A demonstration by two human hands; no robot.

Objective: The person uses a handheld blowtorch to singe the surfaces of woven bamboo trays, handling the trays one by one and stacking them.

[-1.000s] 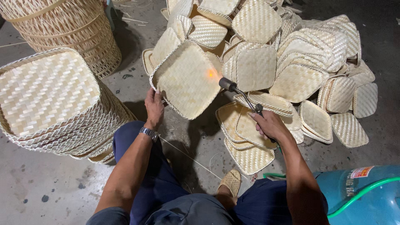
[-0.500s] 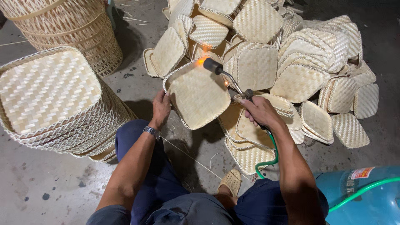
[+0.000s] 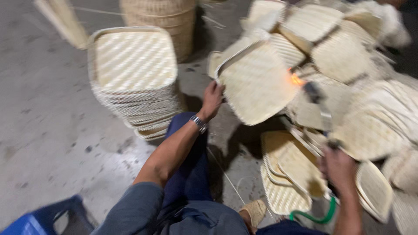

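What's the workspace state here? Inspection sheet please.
Surface: grey concrete floor, stained.
Job's things: square woven bamboo tray held tilted; metal gas torch, orange flame at the tray's edge.
Clutter: loose pile of woven trays; neat stack of trays.
Grippers: left hand grips the tray rim; right hand holds the torch.
Cables: green hose.
Surroundings: tall woven basket; blue plastic stool.

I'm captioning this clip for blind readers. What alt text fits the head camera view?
Seen from above, a seated person's left hand holds a square woven bamboo tray by its edge while the right hand aims a gas torch, its flame at the tray's rim. A neat stack of trays stands to the left, a loose heap of trays to the right; the picture is blurred.
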